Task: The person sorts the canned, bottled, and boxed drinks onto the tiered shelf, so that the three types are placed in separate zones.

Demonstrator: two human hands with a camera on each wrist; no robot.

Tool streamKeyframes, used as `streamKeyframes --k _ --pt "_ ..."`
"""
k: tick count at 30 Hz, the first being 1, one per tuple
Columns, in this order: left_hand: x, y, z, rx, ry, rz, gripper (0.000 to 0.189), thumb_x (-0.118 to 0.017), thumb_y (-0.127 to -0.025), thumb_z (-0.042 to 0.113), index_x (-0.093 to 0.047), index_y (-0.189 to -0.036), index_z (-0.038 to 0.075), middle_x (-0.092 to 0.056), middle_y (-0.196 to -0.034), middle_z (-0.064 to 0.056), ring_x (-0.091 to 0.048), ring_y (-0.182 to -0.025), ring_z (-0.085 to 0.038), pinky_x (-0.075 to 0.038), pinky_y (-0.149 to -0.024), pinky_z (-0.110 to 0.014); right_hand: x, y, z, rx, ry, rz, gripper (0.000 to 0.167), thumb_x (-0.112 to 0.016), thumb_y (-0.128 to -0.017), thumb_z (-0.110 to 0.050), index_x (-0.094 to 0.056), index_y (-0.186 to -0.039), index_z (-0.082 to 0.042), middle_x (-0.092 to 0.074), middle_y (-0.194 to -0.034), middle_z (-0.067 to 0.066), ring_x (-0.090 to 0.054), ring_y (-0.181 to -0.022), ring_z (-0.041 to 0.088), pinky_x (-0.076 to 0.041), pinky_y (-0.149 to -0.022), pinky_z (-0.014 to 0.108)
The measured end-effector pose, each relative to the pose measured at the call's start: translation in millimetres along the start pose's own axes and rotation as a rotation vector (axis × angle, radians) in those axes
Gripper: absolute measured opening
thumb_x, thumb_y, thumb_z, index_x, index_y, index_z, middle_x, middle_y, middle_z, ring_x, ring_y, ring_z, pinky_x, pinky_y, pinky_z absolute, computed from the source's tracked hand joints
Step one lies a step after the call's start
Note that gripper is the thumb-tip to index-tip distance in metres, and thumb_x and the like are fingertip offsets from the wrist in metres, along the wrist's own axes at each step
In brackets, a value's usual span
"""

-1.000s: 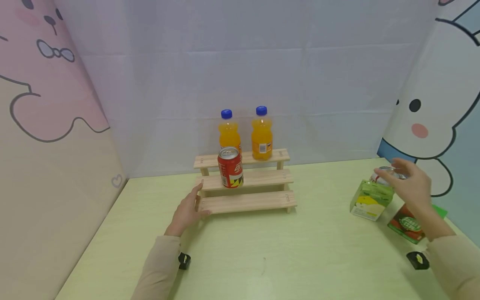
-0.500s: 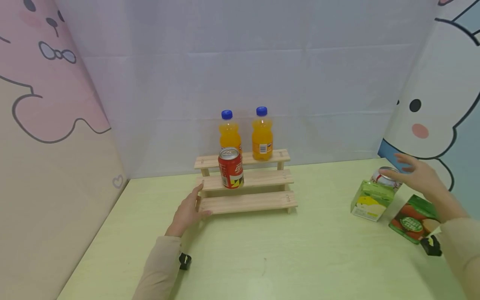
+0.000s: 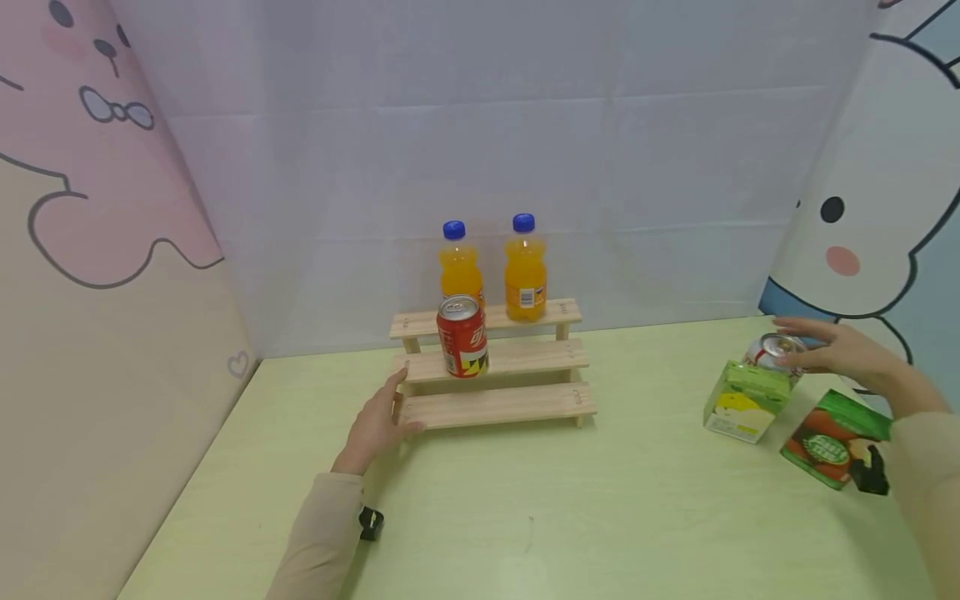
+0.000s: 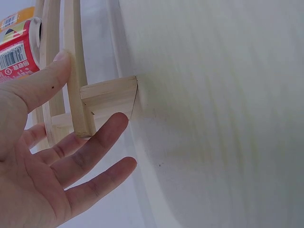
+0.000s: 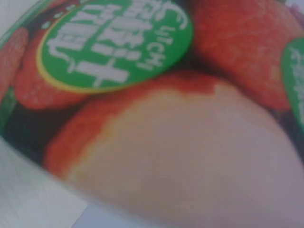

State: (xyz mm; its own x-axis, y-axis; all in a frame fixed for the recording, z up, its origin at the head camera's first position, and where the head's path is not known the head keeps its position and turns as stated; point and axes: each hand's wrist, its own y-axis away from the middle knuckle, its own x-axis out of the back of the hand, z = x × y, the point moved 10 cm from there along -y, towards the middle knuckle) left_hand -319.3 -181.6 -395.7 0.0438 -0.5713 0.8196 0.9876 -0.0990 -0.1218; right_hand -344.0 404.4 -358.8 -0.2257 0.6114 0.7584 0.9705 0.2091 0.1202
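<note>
My left hand (image 3: 375, 423) holds the left end of a three-step wooden rack (image 3: 495, 404); in the left wrist view its thumb touches a plank (image 4: 76, 95) and the fingers bend loosely around the end. My right hand (image 3: 847, 358) is at a white drink can (image 3: 767, 352) at the far right, thumb in front and fingers behind it. A green juice carton (image 3: 742, 404) stands before the can, hiding its lower part. A red-and-green lychee juice carton (image 3: 828, 437) lies under the right wrist and fills the right wrist view, so that hand is unseen there.
On the rack's top step stand two orange soda bottles (image 3: 525, 279) with blue caps. A red soda can (image 3: 462, 337) stands on the middle step, partly covering the left bottle. A pale wall sheet (image 3: 487, 158) closes off the back of the table (image 3: 600, 517).
My right hand drew back to the right from above the can, then came in lower around it, uncovering the lychee carton. The left hand stays on the rack.
</note>
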Motion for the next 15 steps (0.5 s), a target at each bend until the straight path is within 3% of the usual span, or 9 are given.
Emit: streamKeyframes --k 6,11,15 --pt "0.5 -0.5 0.6 -0.003 -0.002 0.001 0.090 -0.078 -0.072 0.018 -0.024 -0.144 0.011 -0.052 -0.119 -0.024 -0.053 -0.102 -0.036 -0.043 -0.081 -0.050 -11 -3.3 7 -0.037 -0.135 -0.085 0.077 -0.059 -0.089 -0.027 -0.013 -0.145 -0.003 -0.010 -0.138 0.039 -0.038 -0.112 0.050 -0.045 -0.082 0.052" --pt "0.0 -0.6 0.6 -0.007 0.009 0.000 0.090 -0.078 -0.072 0.018 -0.024 -0.144 0.011 -0.051 -0.121 -0.024 -0.051 -0.105 -0.038 -0.042 -0.083 -0.052 -19 -4.3 13 -0.095 -0.285 -0.129 0.081 -0.057 -0.090 -0.024 -0.002 -0.143 0.004 -0.011 -0.133 0.039 -0.053 -0.091 0.032 -0.047 -0.078 0.050" --pt "-0.5 -0.3 -0.7 0.001 0.017 -0.003 0.091 -0.078 -0.072 0.017 -0.023 -0.144 0.013 -0.050 -0.122 -0.024 -0.050 -0.106 -0.038 -0.041 -0.084 -0.052 -20 -4.9 15 -0.098 -0.295 -0.114 0.083 -0.057 -0.090 -0.024 0.000 -0.141 0.010 -0.021 -0.127 0.039 -0.054 -0.084 0.028 -0.049 -0.075 0.048"
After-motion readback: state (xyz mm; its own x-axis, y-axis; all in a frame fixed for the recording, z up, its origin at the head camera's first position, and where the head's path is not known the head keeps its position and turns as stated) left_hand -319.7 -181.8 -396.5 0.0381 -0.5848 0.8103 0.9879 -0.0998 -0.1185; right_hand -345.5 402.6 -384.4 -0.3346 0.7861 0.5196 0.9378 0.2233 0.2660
